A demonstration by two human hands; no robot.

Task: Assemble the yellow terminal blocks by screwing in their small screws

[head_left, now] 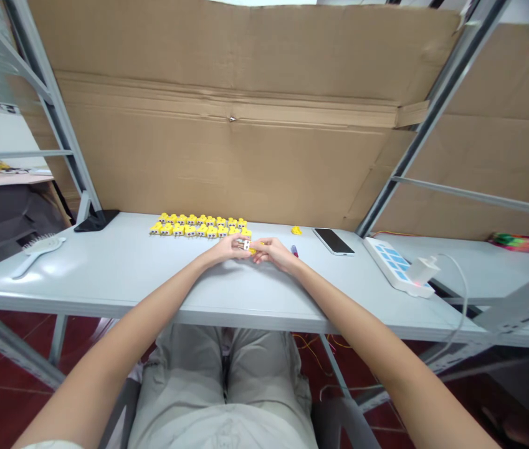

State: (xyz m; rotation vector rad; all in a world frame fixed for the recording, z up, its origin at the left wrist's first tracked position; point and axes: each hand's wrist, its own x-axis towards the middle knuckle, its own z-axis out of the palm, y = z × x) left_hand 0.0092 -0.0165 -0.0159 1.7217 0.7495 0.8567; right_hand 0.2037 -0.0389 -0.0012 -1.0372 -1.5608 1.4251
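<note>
Close together above the grey tabletop [119,268], my two hands meet around a small yellow piece [253,251] with a white part that bears dark dots. My left hand [227,249] is closed, fingertips pinching the white part. From the right, the closed fingers of my right hand [272,252] press on the yellow side. The fingers partly cover the piece, so its full shape is hidden. Just behind my hands, small yellow figures [190,231] with dark eye-like dots stand in two rows.
A single yellow piece [296,230] lies to the right, near a small purple-and-red item [295,251] and a phone [333,241]. Farther right sits a power strip [392,265] with a plugged-in charger [423,270]. A hairbrush [40,249] lies left. Cardboard [227,162] walls the back.
</note>
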